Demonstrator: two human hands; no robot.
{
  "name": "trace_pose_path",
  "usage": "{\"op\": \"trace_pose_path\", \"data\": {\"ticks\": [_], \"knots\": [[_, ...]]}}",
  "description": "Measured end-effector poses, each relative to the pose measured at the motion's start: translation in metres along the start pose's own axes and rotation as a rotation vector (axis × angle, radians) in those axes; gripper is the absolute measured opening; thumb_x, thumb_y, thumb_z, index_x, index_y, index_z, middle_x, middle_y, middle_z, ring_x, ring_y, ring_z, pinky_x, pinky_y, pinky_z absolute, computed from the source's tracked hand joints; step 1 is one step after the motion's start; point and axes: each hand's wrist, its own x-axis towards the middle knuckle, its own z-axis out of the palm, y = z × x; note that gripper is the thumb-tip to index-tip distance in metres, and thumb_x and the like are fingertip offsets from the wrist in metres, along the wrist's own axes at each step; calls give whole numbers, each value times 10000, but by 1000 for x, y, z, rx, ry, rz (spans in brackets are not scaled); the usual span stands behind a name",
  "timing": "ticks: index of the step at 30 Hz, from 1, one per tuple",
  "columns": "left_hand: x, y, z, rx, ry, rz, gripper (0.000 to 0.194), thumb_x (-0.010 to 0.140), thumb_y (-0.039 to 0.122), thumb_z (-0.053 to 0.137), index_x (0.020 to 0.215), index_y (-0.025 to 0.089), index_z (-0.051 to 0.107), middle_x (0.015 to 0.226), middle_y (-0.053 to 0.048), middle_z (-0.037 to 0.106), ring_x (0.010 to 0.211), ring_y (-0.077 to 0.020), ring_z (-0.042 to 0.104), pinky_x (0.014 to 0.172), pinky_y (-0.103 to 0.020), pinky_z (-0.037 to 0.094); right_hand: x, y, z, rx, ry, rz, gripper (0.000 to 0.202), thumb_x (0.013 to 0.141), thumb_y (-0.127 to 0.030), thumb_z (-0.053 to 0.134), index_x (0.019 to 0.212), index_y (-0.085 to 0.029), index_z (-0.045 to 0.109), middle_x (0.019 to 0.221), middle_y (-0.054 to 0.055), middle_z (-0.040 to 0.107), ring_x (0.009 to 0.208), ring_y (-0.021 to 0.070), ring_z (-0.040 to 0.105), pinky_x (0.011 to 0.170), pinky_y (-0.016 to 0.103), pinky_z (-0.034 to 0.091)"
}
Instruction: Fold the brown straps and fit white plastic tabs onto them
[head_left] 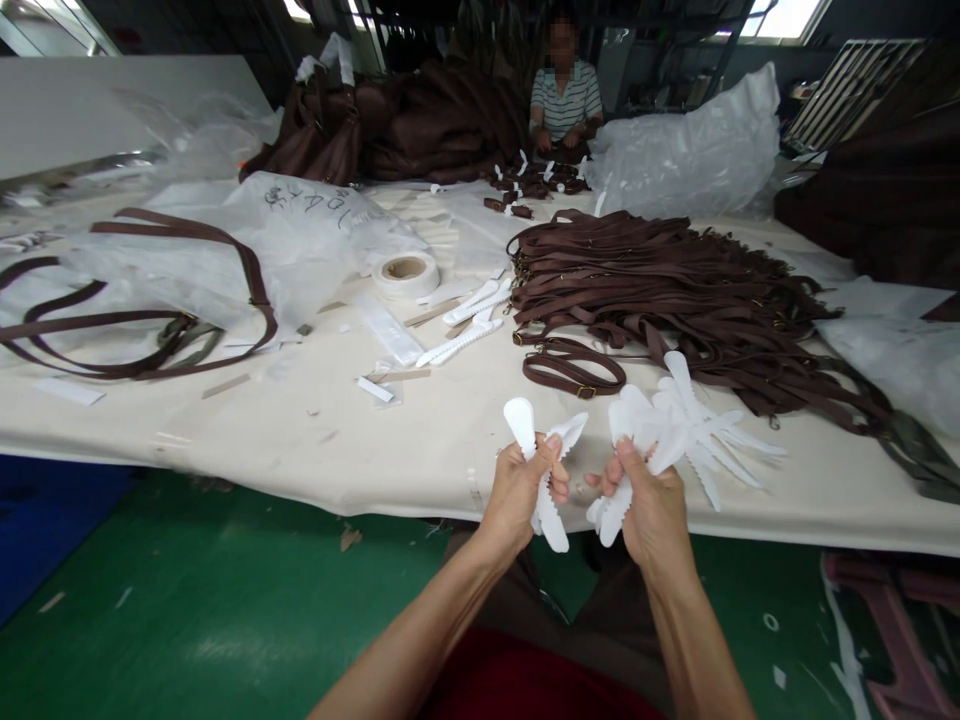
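Forearms (442, 615) reach toward 12 o'clock, left hand (519, 490) and right hand (654, 505) gripping strips (553, 528). Apparently sorting; next likely needs careful separation.

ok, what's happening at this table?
A person's left hand pinches a few crossed white toothed strips; the right hand holds several, and more strips fan out beside it. Beyond lie a looped brown strap and a large pile of brown straps. A co-worker is across the table.

White strips (636, 412) — brown straps (637, 275)
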Motion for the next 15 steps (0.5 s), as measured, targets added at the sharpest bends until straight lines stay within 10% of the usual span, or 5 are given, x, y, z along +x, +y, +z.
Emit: {"op": "trace_pose_path", "data": {"ticks": [5,11,15], "knots": [[-4,-9,4,80,-135,32,449,829,522,705,660,110,652,614,-52,639,555,-107,587,544,-188,491,-7,7,22,77,-183,114,374,694,-388,850,690,-182,538,501,-83,404,460,93,426,438,253,414],[4,5,-8,24,92,26,455,689,510,829,866,106,717,747,-52,674,638,-122,602,565,-201,522,7,-4,-4,109,99,5,353,615,-310,895,811,-170,637,713,-17,614,629,129,593,571,276,532],[5,8,-9,36,23,33,412,683,473,837,837,137,655,596,-12,642,528,-114,570,561,-215,506,9,-6,-12,41,17,31,361,666,-385,856,872,-182,641,797,8,668,604,145,611,642,358,573]]}}
